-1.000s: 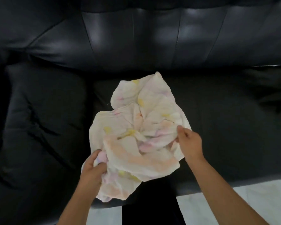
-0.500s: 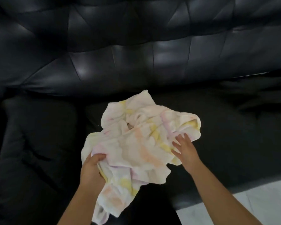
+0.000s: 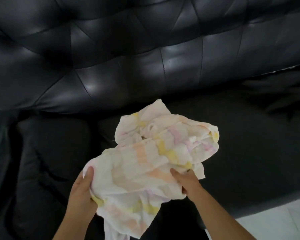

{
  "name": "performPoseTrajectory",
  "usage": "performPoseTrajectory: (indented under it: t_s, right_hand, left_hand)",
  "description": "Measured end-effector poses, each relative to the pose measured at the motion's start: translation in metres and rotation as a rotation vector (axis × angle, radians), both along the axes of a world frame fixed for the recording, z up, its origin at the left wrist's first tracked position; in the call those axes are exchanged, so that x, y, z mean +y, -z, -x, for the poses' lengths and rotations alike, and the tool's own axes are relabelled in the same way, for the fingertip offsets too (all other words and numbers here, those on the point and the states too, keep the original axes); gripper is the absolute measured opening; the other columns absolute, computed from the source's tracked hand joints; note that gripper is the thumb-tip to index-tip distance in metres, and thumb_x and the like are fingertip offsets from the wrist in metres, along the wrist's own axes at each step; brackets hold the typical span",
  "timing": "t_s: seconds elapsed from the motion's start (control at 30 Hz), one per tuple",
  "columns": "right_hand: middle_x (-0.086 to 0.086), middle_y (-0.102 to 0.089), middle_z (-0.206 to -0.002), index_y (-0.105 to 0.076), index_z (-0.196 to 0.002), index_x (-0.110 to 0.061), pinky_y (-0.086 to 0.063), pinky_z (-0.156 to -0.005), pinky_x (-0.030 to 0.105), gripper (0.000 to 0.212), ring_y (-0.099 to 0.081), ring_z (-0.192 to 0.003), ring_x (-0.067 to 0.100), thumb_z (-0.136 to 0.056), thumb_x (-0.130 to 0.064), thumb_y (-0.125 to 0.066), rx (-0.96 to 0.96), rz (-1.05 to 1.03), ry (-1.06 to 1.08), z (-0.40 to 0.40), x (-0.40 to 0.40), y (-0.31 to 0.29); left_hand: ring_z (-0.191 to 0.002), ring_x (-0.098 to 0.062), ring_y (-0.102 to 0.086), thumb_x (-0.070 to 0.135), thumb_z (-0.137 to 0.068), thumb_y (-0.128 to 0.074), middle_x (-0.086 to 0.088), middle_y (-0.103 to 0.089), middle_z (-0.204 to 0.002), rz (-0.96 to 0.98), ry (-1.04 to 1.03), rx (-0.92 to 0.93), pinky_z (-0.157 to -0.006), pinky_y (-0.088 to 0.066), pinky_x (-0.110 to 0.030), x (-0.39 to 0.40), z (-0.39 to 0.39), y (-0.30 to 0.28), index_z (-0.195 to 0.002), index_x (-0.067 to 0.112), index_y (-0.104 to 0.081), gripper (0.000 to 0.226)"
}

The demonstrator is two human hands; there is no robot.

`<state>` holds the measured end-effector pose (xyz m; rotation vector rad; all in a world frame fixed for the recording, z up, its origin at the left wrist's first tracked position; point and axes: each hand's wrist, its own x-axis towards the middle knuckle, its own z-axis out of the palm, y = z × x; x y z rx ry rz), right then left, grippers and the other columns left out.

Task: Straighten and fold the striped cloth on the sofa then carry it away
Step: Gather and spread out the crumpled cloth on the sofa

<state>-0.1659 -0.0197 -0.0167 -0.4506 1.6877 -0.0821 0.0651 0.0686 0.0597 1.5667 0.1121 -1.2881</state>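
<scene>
The striped cloth (image 3: 156, 156) is cream with faint pink, orange and yellow bands. It lies crumpled over the front of the black sofa seat (image 3: 249, 144), its near part lifted and hanging down toward me. My left hand (image 3: 81, 193) grips its left edge, thumb on top. My right hand (image 3: 187, 183) grips the cloth's right near edge, fingers curled into the fabric. The far part of the cloth is bunched in folds.
The tufted black leather backrest (image 3: 128, 58) fills the upper view. A dark cushion (image 3: 47, 161) sits at the left of the seat. Pale tiled floor (image 3: 275, 224) shows at the lower right, below the sofa's front edge.
My right hand has moved from flat on the cloth's right side down to its near edge and closed on it. The cloth's near part has spread between my hands. The camera tilted up.
</scene>
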Motion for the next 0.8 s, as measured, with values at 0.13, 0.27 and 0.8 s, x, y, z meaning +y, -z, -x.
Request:
performPoseTrajectory:
  t_s: [0.13,0.27,0.8]
  right_hand:
    - [0.010,-0.058,-0.091,-0.054,-0.108,-0.002,-0.048,-0.082,0.037,0.024,-0.056,-0.088,0.028,-0.089,-0.017,-0.052,0.049,0.306,0.015,-0.022,-0.031,-0.051]
    - [-0.002,-0.057,-0.105,-0.042,-0.130,-0.016,-0.045,-0.095,0.038,0.041,-0.053,-0.109,0.019,-0.092,-0.031,-0.045,-0.053,0.722,-0.070,-0.070,-0.066,-0.149]
    - [0.011,-0.028,-0.149,-0.003,-0.145,-0.025,-0.029,-0.108,0.041,0.080,-0.028,-0.136,0.028,-0.084,-0.040,-0.054,0.284,0.533,-1.660,-0.223,0.080,0.007]
  left_hand:
    - [-0.070,-0.005,-0.070,0.033,-0.084,-0.052,0.012,-0.075,-0.071,0.136,-0.096,-0.112,-0.060,-0.059,-0.022,-0.002,-0.018,-0.025,-0.086,0.027,-0.061,0.011]
    - [-0.053,-0.006,-0.060,-0.006,-0.083,-0.034,0.010,-0.063,-0.049,0.190,-0.115,-0.197,-0.049,-0.051,-0.012,0.023,-0.060,-0.051,-0.059,0.018,-0.050,0.037]
    - [-0.092,-0.030,-0.048,-0.004,-0.086,-0.038,-0.006,-0.049,-0.090,-0.448,-0.038,-0.540,-0.075,-0.036,-0.036,0.154,-0.148,0.008,-0.100,0.009,-0.047,0.021]
